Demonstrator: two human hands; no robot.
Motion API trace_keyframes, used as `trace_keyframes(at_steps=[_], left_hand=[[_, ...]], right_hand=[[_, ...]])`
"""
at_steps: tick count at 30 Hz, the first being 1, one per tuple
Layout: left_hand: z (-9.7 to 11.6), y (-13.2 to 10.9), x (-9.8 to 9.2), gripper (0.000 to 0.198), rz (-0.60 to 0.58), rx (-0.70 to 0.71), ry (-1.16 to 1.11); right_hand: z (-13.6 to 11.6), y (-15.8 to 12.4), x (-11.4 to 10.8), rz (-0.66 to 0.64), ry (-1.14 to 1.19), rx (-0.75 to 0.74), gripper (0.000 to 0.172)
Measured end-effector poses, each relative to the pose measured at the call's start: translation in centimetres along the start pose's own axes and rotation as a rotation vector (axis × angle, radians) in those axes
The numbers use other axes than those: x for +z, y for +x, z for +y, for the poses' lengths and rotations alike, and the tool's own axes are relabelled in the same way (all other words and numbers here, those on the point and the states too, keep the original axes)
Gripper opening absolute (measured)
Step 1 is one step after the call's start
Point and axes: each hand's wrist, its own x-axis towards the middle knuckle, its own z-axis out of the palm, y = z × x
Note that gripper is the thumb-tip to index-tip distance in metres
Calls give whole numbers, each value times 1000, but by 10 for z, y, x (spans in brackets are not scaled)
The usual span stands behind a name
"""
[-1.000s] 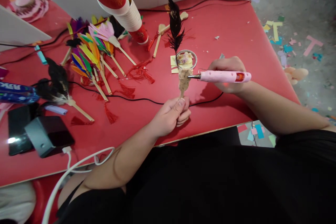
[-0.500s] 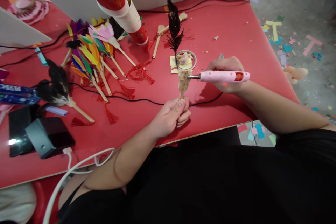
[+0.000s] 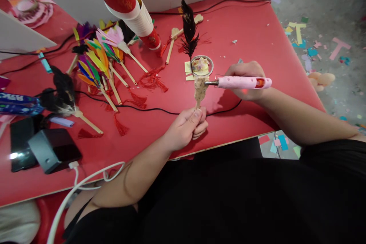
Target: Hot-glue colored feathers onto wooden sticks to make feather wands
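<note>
Low over the red table, my left hand is closed round the handle of a small wooden fan stick with a flat, speckled head. One black feather stands up from the top of that head, its quill end against it. My right hand is wrapped round a pink hot glue gun, its metal nozzle at the right side of the head. Whether glue is coming out is too small to tell. Just beyond the stick's head sits a round dish with yellowish, smeared paper in it.
Feather fans with red tassels lie at the left, beside a stack of paper cups. Bare wooden sticks lie behind. A black cable crosses the table. A dark box and a phone are at the near left.
Almost nothing differs. Both hands, the stick, the feather and the glue gun keep their places, with only a very slight shift of the whole view.
</note>
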Motion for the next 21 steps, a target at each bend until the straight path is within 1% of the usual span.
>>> trace_keyframes(at_steps=[2,5,9,12,16,19,21], left_hand=[[-1,0,0,58,2,2,-2],[-1,0,0,58,4,2,2],[-1,1,0,59,7,4,21],[-1,1,-1,58,5,18,32],[-1,1,-2,56,-1,30,40],[-2,1,-2,56,6,27,46],[-3,0,-3,56,11,26,52]], right_hand=[[1,0,0,2,-6,10,22],[1,-1,0,-13,-35,67,23],[1,-1,0,-15,-9,39,25],[1,-1,1,-7,16,34,33],[4,-2,4,-6,32,102,47],[6,-3,5,-32,43,155,52],[7,-3,4,-52,70,152,52]])
